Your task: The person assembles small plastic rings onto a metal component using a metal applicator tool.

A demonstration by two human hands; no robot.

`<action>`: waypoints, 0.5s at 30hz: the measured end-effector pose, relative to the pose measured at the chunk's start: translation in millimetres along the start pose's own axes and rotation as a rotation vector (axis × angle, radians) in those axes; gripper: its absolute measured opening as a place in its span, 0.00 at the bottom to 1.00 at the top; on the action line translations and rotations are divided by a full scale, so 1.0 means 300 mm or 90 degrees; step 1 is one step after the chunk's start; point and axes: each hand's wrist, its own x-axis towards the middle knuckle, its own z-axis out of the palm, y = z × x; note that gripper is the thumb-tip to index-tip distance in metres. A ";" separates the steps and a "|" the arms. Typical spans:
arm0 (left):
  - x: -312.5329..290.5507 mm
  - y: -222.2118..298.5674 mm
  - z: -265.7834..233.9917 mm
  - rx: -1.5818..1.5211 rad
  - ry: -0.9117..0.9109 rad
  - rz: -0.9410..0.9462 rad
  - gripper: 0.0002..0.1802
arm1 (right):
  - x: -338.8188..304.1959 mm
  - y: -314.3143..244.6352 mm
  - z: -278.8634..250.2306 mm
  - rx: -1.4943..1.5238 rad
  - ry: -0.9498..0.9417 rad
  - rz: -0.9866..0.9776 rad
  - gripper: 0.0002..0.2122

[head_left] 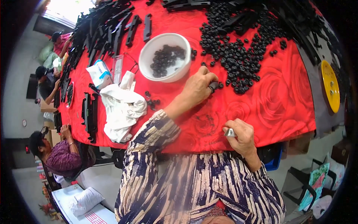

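Observation:
My left hand [201, 86] is bent over the red cloth, its fingers closed at a small black ring-shaped part [213, 86]. It lies between a white bowl [144, 61] holding many such parts and a wide heap of black ring-shaped parts [238, 63]. Nearer to me and further right, my right hand [242, 137] is curled round a silver metal-ended tool [231, 132]. The rest of that tool is hidden in the fist.
Long black plastic strips [108, 33] are piled at the far left, with more strips [89, 115] by the left edge. A white cloth [121, 108] lies beside a white-and-blue packet [99, 74]. A yellow plate [330, 86] stands far right. Other people [63, 158] sit along the left side.

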 end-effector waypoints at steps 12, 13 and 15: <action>-0.106 0.104 -0.070 -0.385 0.066 -0.191 0.10 | -0.011 -0.006 -0.004 -0.002 -0.011 0.024 0.08; -0.134 0.119 -0.081 -0.663 0.035 -0.331 0.11 | -0.017 -0.011 -0.008 -0.012 -0.015 0.044 0.08; -0.219 0.092 -0.066 -0.869 -0.006 -0.313 0.14 | -0.007 -0.016 -0.002 0.006 0.029 0.051 0.09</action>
